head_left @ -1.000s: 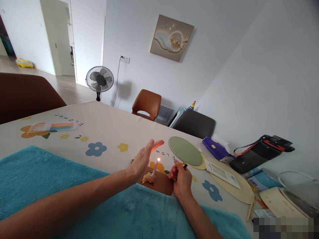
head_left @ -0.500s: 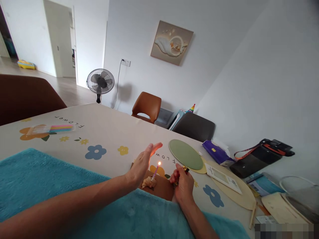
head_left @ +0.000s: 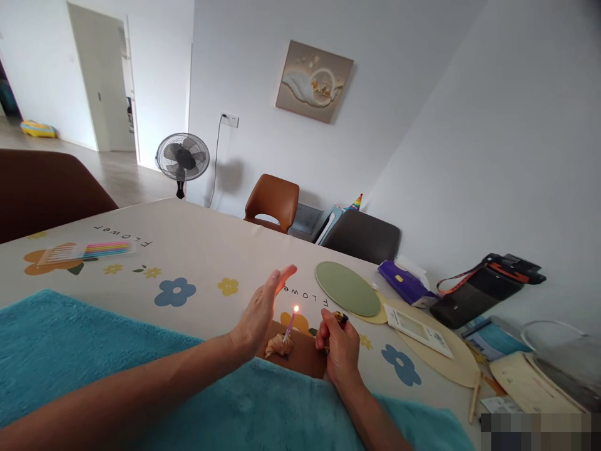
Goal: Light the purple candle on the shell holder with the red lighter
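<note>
The left hand [head_left: 253,322] is flat and extended, fingers straight and together, palm turned right; it has hold of nothing. The right hand [head_left: 340,347] is closed, its fingers curled around a small black-and-gold lighter [head_left: 342,318]; the thumb points toward the far side.

Between the two hands stands a thin purple candle [head_left: 290,324], lit, with a small bright flame [head_left: 296,309] at its tip. The candle rises from a lumpy beige piece [head_left: 278,346], tilted slightly right. The piece rests on a flat brown board [head_left: 303,360], whose near edge is covered by a turquoise plush cloth [head_left: 235,401].

The board lies on a white tablecloth printed with flowers [head_left: 197,232]. Far left on this cloth: a clear flat pack of thin coloured sticks [head_left: 106,249]. To the right of the hands: a green oval mat [head_left: 347,289], a purple soft pack with white tissue [head_left: 406,285] and a black cylindrical bottle with a strap [head_left: 476,297]. Beyond the table: a brown leather-look chair [head_left: 273,195] and, farther left, a black fan [head_left: 183,156].
</note>
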`<action>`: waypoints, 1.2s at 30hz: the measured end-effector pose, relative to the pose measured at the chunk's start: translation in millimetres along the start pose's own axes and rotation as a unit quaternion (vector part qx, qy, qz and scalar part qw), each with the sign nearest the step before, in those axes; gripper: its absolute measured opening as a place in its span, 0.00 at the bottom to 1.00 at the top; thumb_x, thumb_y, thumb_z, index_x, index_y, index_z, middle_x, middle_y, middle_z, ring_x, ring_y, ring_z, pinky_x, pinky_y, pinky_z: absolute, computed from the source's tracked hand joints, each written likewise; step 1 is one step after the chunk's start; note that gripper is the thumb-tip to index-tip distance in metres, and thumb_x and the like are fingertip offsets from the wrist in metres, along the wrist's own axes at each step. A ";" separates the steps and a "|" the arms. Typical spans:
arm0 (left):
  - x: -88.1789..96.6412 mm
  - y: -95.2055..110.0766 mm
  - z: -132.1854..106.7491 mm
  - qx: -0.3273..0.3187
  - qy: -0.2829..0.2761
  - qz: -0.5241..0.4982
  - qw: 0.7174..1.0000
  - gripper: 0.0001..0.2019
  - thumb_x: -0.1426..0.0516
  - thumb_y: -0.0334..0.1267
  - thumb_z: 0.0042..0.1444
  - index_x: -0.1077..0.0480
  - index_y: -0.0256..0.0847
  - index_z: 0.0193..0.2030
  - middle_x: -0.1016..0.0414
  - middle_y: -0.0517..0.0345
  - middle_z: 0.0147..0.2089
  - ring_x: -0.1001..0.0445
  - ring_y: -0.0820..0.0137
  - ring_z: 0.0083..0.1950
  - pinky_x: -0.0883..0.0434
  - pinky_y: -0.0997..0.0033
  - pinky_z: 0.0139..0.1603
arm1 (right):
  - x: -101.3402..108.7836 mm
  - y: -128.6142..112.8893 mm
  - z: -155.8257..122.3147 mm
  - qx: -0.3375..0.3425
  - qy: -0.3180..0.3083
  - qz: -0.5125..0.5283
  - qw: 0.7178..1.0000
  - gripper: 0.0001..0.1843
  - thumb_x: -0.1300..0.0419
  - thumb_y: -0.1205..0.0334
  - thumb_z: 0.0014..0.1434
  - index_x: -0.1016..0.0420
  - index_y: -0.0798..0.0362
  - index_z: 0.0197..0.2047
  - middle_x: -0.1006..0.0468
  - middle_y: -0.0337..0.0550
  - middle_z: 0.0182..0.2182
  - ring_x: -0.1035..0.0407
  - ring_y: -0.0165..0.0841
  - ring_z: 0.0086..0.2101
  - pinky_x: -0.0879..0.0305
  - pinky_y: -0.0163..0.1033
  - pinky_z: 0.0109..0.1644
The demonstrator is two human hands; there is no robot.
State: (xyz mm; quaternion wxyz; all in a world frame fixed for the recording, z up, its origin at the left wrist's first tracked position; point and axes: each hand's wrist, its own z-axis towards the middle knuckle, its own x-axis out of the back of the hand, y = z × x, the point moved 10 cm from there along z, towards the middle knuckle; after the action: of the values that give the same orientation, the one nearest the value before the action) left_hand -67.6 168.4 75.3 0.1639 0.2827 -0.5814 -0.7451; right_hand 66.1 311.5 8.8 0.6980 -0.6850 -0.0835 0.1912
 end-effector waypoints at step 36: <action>0.9 -4.1 1.7 0.001 0.000 -0.016 1.000 0.27 0.62 0.57 0.62 0.37 0.51 0.60 0.41 0.65 0.66 0.49 0.63 0.69 0.53 0.57 0.68 | 3.0 2.8 2.5 -0.035 0.012 0.023 0.999 0.21 0.35 0.55 0.46 0.43 0.53 0.17 0.41 0.30 0.11 0.46 0.23 0.10 0.49 0.32 0.14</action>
State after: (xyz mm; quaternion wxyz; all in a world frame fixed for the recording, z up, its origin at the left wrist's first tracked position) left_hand -68.9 170.3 71.5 0.1523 0.2922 -0.5775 -0.7470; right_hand 67.5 314.9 5.7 0.6700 -0.7129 -0.0659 0.1962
